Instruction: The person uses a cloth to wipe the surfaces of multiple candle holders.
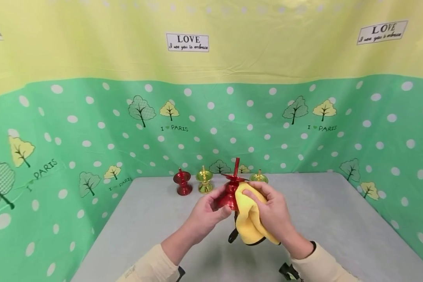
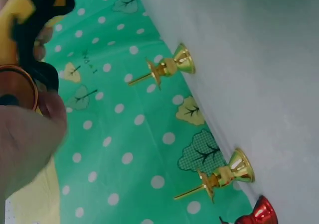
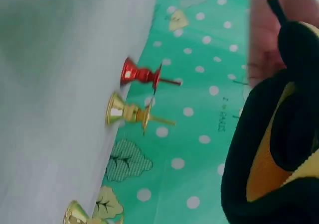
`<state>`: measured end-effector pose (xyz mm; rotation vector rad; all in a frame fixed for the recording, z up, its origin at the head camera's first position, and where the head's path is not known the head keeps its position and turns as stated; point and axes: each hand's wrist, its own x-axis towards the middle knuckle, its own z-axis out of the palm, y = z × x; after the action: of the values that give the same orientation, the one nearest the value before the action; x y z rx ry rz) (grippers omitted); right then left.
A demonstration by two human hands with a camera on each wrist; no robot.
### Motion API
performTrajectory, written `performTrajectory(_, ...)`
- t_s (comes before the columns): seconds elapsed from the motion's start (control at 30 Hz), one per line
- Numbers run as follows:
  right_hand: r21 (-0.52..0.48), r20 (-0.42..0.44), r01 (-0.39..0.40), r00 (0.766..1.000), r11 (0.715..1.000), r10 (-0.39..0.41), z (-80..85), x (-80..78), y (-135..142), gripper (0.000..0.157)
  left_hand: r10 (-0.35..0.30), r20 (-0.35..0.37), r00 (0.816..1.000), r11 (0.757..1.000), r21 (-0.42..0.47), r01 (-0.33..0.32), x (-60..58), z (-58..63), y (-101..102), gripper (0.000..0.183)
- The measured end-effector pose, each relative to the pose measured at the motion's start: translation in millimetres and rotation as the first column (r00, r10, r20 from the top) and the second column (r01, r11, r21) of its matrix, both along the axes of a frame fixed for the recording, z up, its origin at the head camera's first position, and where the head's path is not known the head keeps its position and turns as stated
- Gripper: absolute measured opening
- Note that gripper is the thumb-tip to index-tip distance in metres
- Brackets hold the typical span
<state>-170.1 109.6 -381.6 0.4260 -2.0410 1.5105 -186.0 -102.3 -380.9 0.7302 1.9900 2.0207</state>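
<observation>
A shiny red candle holder point(image 1: 229, 197), with a wide drip dish and a thin upright stem, is held above the table. My left hand point(image 1: 205, 213) grips it around its lower body, thumb near the base. On its right side, my right hand point(image 1: 275, 211) holds a bunched yellow cloth point(image 1: 248, 221) with black edging against the holder. The cloth covers part of the holder's body. In the left wrist view my left hand point(image 2: 25, 144) is at the left edge, beside the holder's round underside. Dark cloth edging point(image 3: 239, 169) fills the right of the right wrist view.
Along the back of the grey table point(image 1: 144, 235) stand another red candle holder point(image 1: 184, 189), a gold one point(image 1: 205, 187), and a second gold one point(image 1: 259, 179) partly behind my right hand. A green and yellow printed curtain point(image 1: 211, 129) hangs behind and around the table.
</observation>
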Motion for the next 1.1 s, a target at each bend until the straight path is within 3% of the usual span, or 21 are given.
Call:
performTrajectory(0.07,0.022,0.004,0.008,1.000,1.000,-0.008,0.3,1.1,1.1,0.023,0.015,0.009,1.000,1.000,0.006,-0.015,0.0,-0.5,0.1,0.095)
performTrajectory(0.2,0.123,-0.226,0.077,0.973,0.989,-0.048,-1.0,1.3,3.6,0.029,0.000,0.000,1.000,0.998,0.060,0.000,2.5,2.3,-0.9,0.078)
performTrajectory(0.27,0.088,-0.186,0.037,0.982,0.995,-0.020,0.6,-0.2,5.9,0.027,-0.027,-0.026,0.999,0.996,0.080,0.029,3.1,5.0,-1.8,0.072)
performTrajectory(0.33,0.004,-0.040,-0.026,0.999,1.000,0.026,4.0,-1.7,8.6,0.024,-0.048,-0.041,0.998,0.994,0.094,0.052,3.5,7.5,-2.0,0.070)
performTrajectory(0.4,-0.063,0.092,-0.036,0.995,0.997,0.042,6.5,-1.6,10.0,0.023,-0.046,-0.046,0.998,0.995,0.088,0.050,3.3,8.6,-1.6,0.068)
performTrajectory(0.43,-0.060,0.096,-0.027,0.995,0.998,0.033,6.6,-0.8,9.9,0.023,-0.040,-0.051,0.998,0.996,0.079,0.044,3.3,8.6,-1.4,0.066)
performTrajectory(0.5,0.017,-0.032,0.007,0.999,1.000,-0.007,5.4,1.2,8.2,0.027,-0.022,-0.052,0.998,0.998,0.060,0.025,4.2,7.8,-1.1,0.064)
performTrajectory(0.53,0.070,-0.138,0.042,0.990,0.997,-0.032,4.2,2.3,6.8,0.027,-0.008,-0.055,0.998,0.999,0.048,0.010,4.9,7.3,-0.9,0.063)
performTrajectory(0.57,0.121,-0.251,0.087,0.966,0.989,-0.054,2.7,3.2,5.3,0.025,0.001,-0.059,0.998,0.999,0.038,0.001,5.7,6.9,-0.9,0.063)
performTrajectory(0.63,0.191,-0.456,0.174,0.887,0.966,-0.070,0.9,3.6,2.7,0.024,0.007,-0.063,0.998,0.999,0.031,-0.005,7.3,6.4,-0.6,0.064)
performTrajectory(0.67,0.210,-0.510,0.194,0.858,0.958,-0.062,0.8,3.1,2.0,0.026,0.012,-0.056,0.998,1.000,0.029,-0.011,8.0,6.3,-0.3,0.066)
performTrajectory(0.73,0.229,-0.552,0.223,0.832,0.948,-0.062,0.9,1.8,1.4,0.035,0.024,-0.046,0.999,0.999,0.024,-0.023,8.3,6.3,0.6,0.068)
performTrajectory(0.83,0.242,-0.565,0.247,0.822,0.938,-0.070,0.6,-1.1,3.0,0.041,0.056,-0.040,0.998,0.998,0.007,-0.055,7.3,7.1,1.1,0.063)
performTrajectory(0.97,0.280,-0.610,0.238,0.792,0.930,-0.019,0.5,-3.4,6.3,0.039,0.092,-0.022,0.995,0.996,0.009,-0.092,5.9,10.5,0.7,0.066)
performTrajectory(1.03,0.300,-0.641,0.229,0.768,0.926,0.018,0.6,-4.1,7.2,0.036,0.081,-0.001,0.997,0.996,0.025,-0.081,5.1,11.7,0.9,0.069)
performTrajectory(1.1,0.313,-0.649,0.225,0.760,0.923,0.035,0.6,-4.6,7.4,0.035,0.064,0.021,0.998,0.997,0.035,-0.065,4.8,12.1,2.0,0.073)
